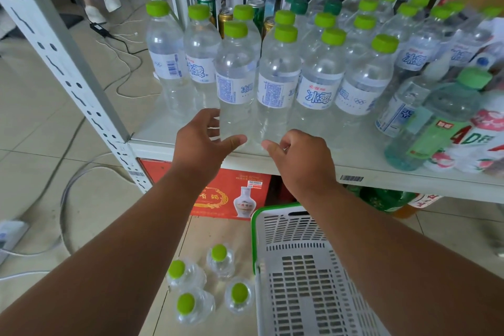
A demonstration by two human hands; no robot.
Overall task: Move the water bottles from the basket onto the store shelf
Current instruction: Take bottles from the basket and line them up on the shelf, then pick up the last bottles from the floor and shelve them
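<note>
- Nearest the person, the basket (300, 267) is sitting on the floor under the right forearm, and what shows of its grid bottom is looking bare, so I'm judging the unloading nearly done.
- Just left of the basket, four bottles on the floor (210, 284) are standing upright, green caps up, well below both hands; likely they're waiting there within easy reach for a later trip.
- Moving up, the left hand (201, 142) is hovering with fingers spread and thumb out, cupped around the base of a front bottle (236, 84) without clearly pressing on it; whether skin is touching plastic I can't tell.
- The right hand (302, 161) is curling loosely, thumb pointing toward the left thumb, holding nothing, just below the neighbouring bottle (276, 84).
- Both hands are flanking this pair at the shelf (313, 169) front edge, probably to steady them and square them into the row.
- Beyond the fingertips, the other water bottles (362, 35) are standing packed in rows, labels mostly facing out for shoppers.
- Farther back behind them, cans (226, 19) are peeking through.
</note>
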